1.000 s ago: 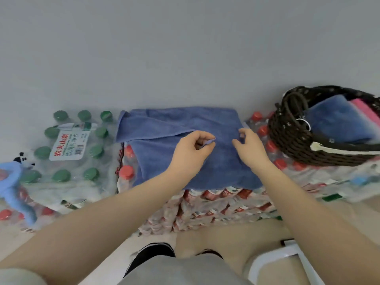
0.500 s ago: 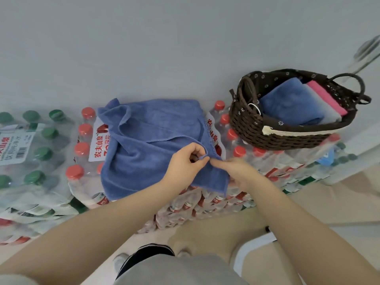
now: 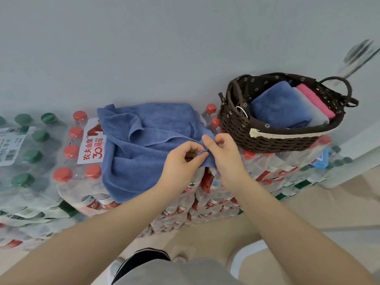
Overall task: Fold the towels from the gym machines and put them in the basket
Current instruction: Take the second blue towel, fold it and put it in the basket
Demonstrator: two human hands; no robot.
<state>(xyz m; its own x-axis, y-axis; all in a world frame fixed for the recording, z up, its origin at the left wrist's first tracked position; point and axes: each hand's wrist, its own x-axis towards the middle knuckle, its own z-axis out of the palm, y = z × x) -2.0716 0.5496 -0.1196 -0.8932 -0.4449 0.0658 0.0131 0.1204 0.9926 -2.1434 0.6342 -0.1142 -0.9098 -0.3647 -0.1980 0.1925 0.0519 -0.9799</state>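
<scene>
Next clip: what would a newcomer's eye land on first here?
The blue towel spread over shrink-wrapped packs of red-capped water bottles at centre, with the left hand and right hand pinching its near right edge together. To the right, a dark woven basket sits on more bottle packs and already holds folded blue, grey and pink towels.

Head-worn view, forward-down, close.

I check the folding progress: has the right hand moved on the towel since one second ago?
Yes. The right hand left the blue towel's edge nearest the basket and came toward the person, meeting the left hand at the near corner.
</scene>
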